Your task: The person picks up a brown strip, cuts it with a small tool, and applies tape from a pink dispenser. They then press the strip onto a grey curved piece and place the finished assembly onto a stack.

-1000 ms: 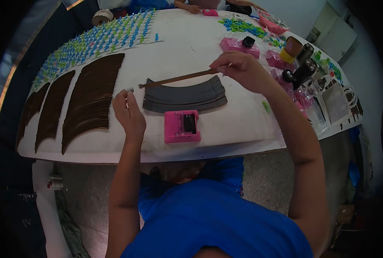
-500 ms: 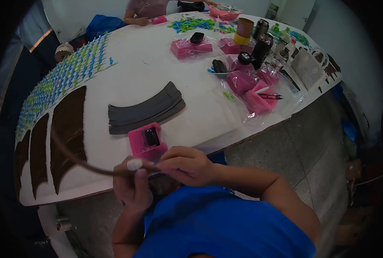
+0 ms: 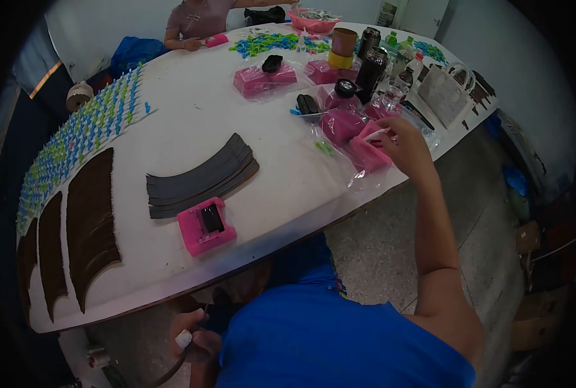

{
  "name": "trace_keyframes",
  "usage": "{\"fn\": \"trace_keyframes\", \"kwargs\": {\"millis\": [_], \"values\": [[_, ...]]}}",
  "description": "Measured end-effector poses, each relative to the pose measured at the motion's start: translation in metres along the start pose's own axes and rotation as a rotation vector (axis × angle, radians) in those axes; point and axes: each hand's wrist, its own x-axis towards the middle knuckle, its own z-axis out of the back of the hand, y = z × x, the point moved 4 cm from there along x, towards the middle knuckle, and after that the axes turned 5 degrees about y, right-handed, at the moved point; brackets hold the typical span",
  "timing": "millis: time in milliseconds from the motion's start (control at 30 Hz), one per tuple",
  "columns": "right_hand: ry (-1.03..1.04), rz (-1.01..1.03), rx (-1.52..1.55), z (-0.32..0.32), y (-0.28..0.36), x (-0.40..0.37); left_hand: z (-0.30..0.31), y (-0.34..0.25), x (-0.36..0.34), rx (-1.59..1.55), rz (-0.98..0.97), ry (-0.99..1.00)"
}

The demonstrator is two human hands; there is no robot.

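Observation:
My left hand is low, below the table's front edge, closed around a thin curved brown strip. A white wrap covers one of its fingers. At the right, my right hand reaches into an open pink box. Its fingers are pinched together beside a white stick that leans in the box; what they grip is hidden. Nearer the table's front stands a pink holder with a black block set in it. Behind it lies a fan of dark grey curved strips.
Brown curved pieces lie at the left, beside rows of blue and green clips. Plastic-wrapped pink blocks, dark bottles and a pale handbag stand toward the right. Another person sits across the table.
My right hand has left the strip near my left hand and moved to the pink box at the right. My left hand has dropped below the table edge with the strip. The view has shifted slightly.

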Motion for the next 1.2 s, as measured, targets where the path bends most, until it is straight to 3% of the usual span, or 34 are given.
{"fn": "trace_keyframes", "kwargs": {"millis": [67, 133, 167, 233, 333, 433, 667, 733, 867, 933, 1033, 1167, 1200], "values": [[0.053, 0.059, -0.187, 0.006, -0.023, 0.014, -0.003, -0.001, -0.006, -0.006, -0.004, -0.051], [0.318, 0.157, -0.294, -0.001, -0.034, 0.024, -0.007, -0.001, -0.013, 0.003, 0.032, -0.021], [0.319, 0.161, -0.296, -0.002, -0.038, 0.03, -0.009, 0.0, -0.018, 0.004, 0.034, -0.025], [0.543, 0.121, -0.283, -0.011, -0.045, 0.037, -0.012, 0.002, -0.026, -0.036, 0.09, -0.046], [0.628, 0.075, -0.232, -0.016, -0.049, 0.043, -0.016, 0.001, -0.029, -0.056, 0.17, 0.007], [0.656, 0.067, -0.272, -0.022, -0.053, 0.046, -0.019, -0.004, -0.027, -0.063, 0.328, 0.053], [0.655, 0.173, -0.34, -0.02, -0.052, 0.046, -0.03, 0.0, -0.026, -0.116, 0.254, 0.02], [0.565, 0.308, -0.316, -0.02, -0.052, 0.047, -0.032, 0.004, -0.031, -0.12, 0.239, 0.006], [0.67, 0.181, -0.513, -0.009, -0.048, 0.06, -0.032, 0.004, -0.032, -0.118, 0.255, 0.04], [0.447, 0.277, -0.435, 0.0, -0.038, 0.074, -0.034, 0.004, -0.033, -0.114, 0.255, 0.029], [0.38, 0.326, -0.412, -0.012, -0.034, 0.098, -0.037, 0.004, -0.032, -0.108, 0.194, 0.001], [0.401, 0.397, -0.398, -0.047, -0.028, 0.115, -0.033, -0.003, -0.021, -0.049, 0.222, 0.048], [0.555, 0.273, -0.437, -0.058, -0.032, 0.118, -0.032, -0.002, -0.025, -0.061, 0.25, 0.039]]}}
